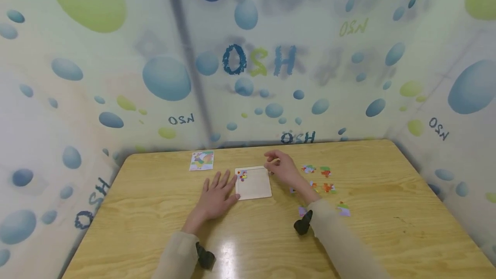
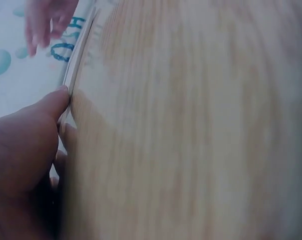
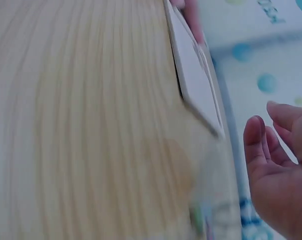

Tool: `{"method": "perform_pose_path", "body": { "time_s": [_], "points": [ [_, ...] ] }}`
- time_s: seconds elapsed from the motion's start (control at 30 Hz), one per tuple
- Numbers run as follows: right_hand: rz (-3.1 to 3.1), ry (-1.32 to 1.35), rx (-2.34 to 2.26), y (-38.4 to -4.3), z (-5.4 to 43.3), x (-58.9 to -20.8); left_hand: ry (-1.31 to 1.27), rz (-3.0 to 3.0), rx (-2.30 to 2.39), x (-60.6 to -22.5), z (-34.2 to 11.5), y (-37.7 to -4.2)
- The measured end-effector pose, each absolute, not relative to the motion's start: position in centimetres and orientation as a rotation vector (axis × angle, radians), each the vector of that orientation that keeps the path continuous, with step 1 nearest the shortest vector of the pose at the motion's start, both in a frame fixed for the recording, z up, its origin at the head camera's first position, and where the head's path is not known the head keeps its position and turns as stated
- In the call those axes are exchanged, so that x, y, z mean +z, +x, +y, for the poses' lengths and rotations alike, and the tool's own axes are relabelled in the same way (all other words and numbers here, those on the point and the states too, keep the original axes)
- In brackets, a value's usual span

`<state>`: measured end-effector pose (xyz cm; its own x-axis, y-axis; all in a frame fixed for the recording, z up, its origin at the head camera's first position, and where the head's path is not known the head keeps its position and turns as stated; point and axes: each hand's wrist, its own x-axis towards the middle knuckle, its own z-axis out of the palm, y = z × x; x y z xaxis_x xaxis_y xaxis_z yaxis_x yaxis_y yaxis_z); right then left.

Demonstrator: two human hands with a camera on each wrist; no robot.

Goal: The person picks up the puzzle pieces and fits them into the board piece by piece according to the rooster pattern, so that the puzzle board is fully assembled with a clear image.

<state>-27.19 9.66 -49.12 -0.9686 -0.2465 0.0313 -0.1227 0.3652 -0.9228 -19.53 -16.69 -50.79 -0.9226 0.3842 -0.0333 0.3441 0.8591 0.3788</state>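
My left hand [image 1: 215, 198] lies spread on the table, its thumb and fingertips at the left edge of a shallow white puzzle tray [image 1: 255, 187]. In the tray's top left corner sit joined colourful jigsaw pieces [image 1: 242, 175]. Over the tray's right edge hovers my right hand [image 1: 285, 169], raised off the table. Its fingers are loosely bent and nothing shows between them in the right wrist view, where the thumb [image 3: 286, 114] stands apart. Part of the tray [image 3: 193, 75] tilts across that view.
Several loose jigsaw pieces lie right of the tray, among them a red and green one [image 1: 326, 171] and a green and purple one [image 1: 343, 209]; my right forearm partly covers others. A picture card [image 1: 202, 161] lies at the back left. A patterned wall [image 1: 271, 111] stands behind the table [image 1: 135, 227].
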Motion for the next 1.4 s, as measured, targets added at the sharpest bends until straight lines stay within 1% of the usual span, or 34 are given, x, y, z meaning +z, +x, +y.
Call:
{"method": "perform_pose_path", "body": {
  "time_s": [0.27, 0.43, 0.53, 0.7, 0.8, 1.03, 1.27, 1.4],
  "points": [
    [2.602, -0.405, -1.623, -26.7, 16.8, -48.3, 0.601, 2.938, 0.560, -51.3, -16.8, -19.8],
    [2.670, -0.439, -1.486, -26.3, 20.4, -47.9, 0.608, 2.930, 0.581, -51.7, -16.8, -19.6],
    [2.694, -0.454, -1.387, -26.8, 22.0, -48.2, 0.601, 2.915, 0.596, -51.8, -16.9, -19.5],
    [2.701, -0.564, -1.243, -28.1, 24.1, -48.8, 0.577, 2.923, 0.561, -51.7, -16.9, -19.6],
    [2.716, -0.604, -1.181, -28.6, 25.1, -49.1, 0.578, 2.916, 0.580, -51.2, -16.9, -19.5],
    [2.721, -0.615, -1.161, -29.0, 26.6, -49.9, 0.613, 2.919, 0.601, -51.4, -16.8, -19.5],
    [2.642, -0.582, -1.232, -29.1, 26.3, -50.4, 0.610, 2.918, 0.605, -50.6, -16.5, -19.2],
    [2.635, -0.613, -1.215, -29.1, 25.8, -50.4, 0.604, 2.917, 0.631, -50.8, -16.7, -19.2]
  ]
}}
